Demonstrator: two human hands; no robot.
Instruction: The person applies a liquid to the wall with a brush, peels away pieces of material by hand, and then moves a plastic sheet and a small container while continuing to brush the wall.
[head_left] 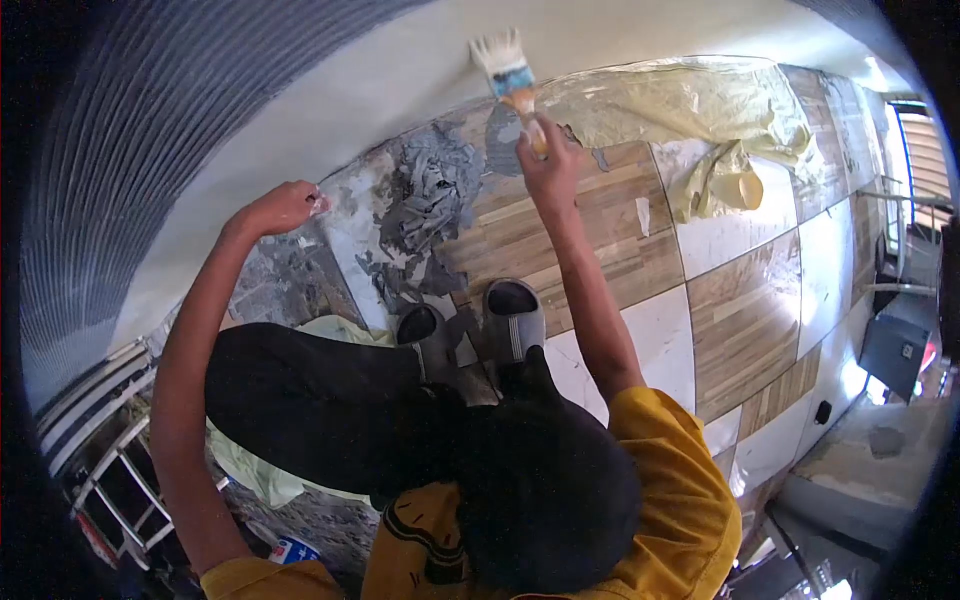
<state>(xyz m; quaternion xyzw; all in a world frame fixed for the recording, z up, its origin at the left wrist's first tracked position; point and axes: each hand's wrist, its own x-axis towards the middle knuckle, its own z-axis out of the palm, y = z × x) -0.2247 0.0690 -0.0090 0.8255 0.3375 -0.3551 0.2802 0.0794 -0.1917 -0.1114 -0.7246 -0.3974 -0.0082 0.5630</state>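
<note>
My right hand (551,168) is wrapped around the handle of a wide paintbrush (516,84). The brush has pale bristles and a blue-stained ferrule, and its bristles are up against the lower part of the white wall (400,75). Farther left, my left hand (280,208) is near the foot of the same wall with its fingers curled together. Something whitish shows at its fingertips, too small to name. Between the hands, a crumpled heap of grey peeled scraps (432,185) lies on the floor.
Yellowish plastic sheeting (660,105) lies along the wall base at right. The tiled floor (590,235) has wood-pattern and white squares. My feet are in grey slides (514,325). A metal ladder-like frame (125,480) stands at lower left, near a blue-and-white can (295,550).
</note>
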